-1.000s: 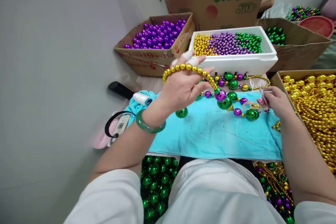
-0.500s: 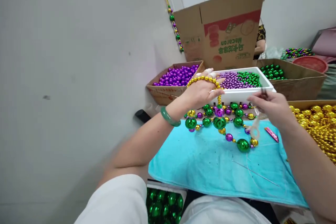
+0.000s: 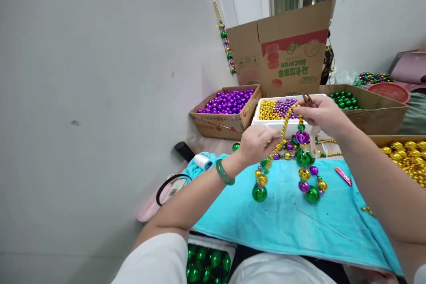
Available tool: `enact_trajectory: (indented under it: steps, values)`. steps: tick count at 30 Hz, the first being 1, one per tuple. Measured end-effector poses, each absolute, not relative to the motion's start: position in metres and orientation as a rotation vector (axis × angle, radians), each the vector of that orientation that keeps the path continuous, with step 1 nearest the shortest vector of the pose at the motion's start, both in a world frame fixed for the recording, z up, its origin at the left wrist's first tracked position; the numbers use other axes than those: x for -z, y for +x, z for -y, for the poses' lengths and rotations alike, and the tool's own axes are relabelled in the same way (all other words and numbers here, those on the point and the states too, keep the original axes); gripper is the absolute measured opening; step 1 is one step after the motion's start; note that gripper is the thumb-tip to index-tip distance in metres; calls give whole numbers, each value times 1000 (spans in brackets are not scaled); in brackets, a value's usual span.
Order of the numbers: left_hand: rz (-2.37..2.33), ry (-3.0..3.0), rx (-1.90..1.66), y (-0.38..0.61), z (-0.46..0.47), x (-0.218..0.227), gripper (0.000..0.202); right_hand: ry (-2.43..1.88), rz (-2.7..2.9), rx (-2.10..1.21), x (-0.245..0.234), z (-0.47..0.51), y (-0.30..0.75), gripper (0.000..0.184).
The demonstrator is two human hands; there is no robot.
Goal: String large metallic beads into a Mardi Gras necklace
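A beaded necklace [image 3: 303, 158] of gold, purple and green beads hangs between my hands above the blue cloth [image 3: 276, 222]. My left hand [image 3: 258, 144], a green bangle at its wrist, is closed on the necklace's gold bead strand. My right hand [image 3: 324, 113] pinches the top of the same strand. A pair of scissors also sits in my right hand, with dark blades [image 3: 308, 100] poking up and a pale handle [image 3: 313, 140] hanging below. Large green beads dangle at the lower ends. A thin needle-like rod [image 3: 324, 224] lies on the cloth.
Behind stand a white foam box [image 3: 278, 129] of small beads, a carton of purple beads [image 3: 229, 102] and a carton of green beads [image 3: 344, 100]. Gold beads [image 3: 404, 159] fill a box at right. A thread spool [image 3: 202, 161] and a pink-red packet [image 3: 343, 176] lie nearby.
My left hand has gone from spread, with the gold strand looped over it, to closed on the strand lower down. My right hand has moved left and up to grip the strand's top.
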State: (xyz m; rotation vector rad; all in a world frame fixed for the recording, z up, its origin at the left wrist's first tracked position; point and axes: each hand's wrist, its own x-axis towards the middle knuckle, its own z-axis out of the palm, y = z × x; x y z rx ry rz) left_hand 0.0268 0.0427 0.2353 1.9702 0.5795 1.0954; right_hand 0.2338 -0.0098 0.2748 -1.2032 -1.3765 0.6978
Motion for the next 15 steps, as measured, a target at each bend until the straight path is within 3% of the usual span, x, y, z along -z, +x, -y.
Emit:
enact_trajectory:
  steps: [3,8,11,15]
  values:
    - [-535,1700,-1059,42,-38,-217,40,-1275,1487,-676,-287,9,234,14]
    - [-384,1415,-575,60,-43,-216,26,-1383,1519,-476,-297,9,244,16]
    - [-425,1366,-659,57,-62,-251,20,-1420,1465,-455,-298,9,260,17]
    - [-516,1590,-787,62,-90,-332,21,-1450,1361,-552,-292,10,275,21]
